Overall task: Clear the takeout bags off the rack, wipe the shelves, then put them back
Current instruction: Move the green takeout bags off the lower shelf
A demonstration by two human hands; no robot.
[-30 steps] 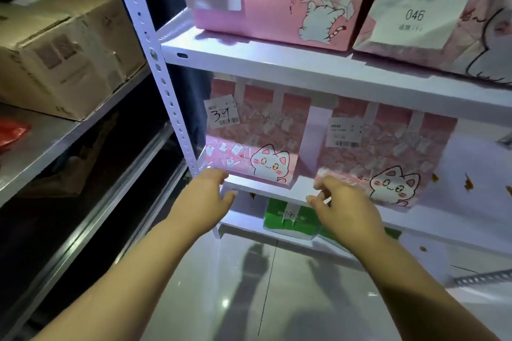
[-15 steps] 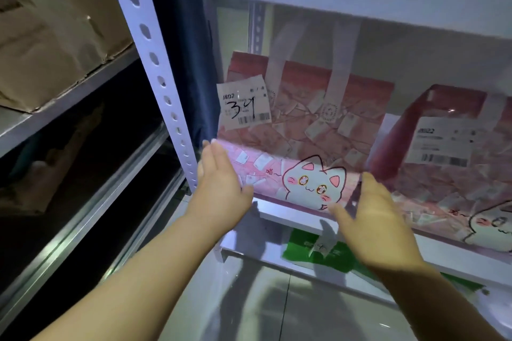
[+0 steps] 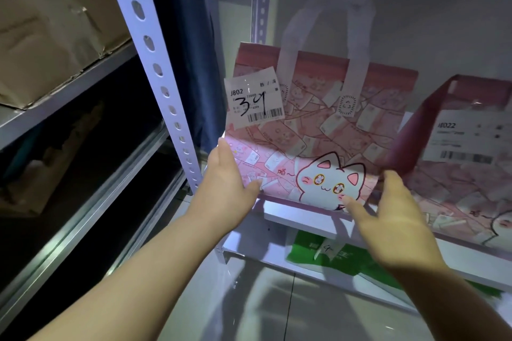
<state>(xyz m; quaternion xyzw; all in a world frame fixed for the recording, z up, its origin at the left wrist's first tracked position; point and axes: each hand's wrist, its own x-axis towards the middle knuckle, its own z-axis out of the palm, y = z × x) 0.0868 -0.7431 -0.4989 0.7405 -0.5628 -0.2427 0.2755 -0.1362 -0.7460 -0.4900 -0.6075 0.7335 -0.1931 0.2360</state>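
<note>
**Task status.** Clearing is at an early stage. The pink takeout bag (image 3: pixel 318 133) stands upright at the left end of the shelf (image 3: pixel 302 214), just beside the rack upright (image 3: pixel 155 63). A second pink bag (image 3: pixel 460 180) stands to its right, and a green bag (image 3: pixel 335 253) lies on the shelf below. None of these has been removed. No cloth is in view, so wiping and restocking are judged not yet started.

**Grip state.** The left hand (image 3: pixel 227 177) lies against the bag's lower left edge with its fingers straight. The right hand (image 3: pixel 396 219) is at the lower right corner, with its thumb on the front face. Each grip is released rather than clenched: the palms bracket the bag and no finger curls round it. The handles are untouched.

**Markings.** The label (image 3: pixel 253 101) on the first bag reads "J802", with "34" handwritten in black above a barcode. The second bag's label (image 3: pixel 468 137) appears to read "J8022"; its smaller print is blurred. "喵~" is printed beside the cartoon cat. A handwritten tag on the green bag appears to show "4".
</note>
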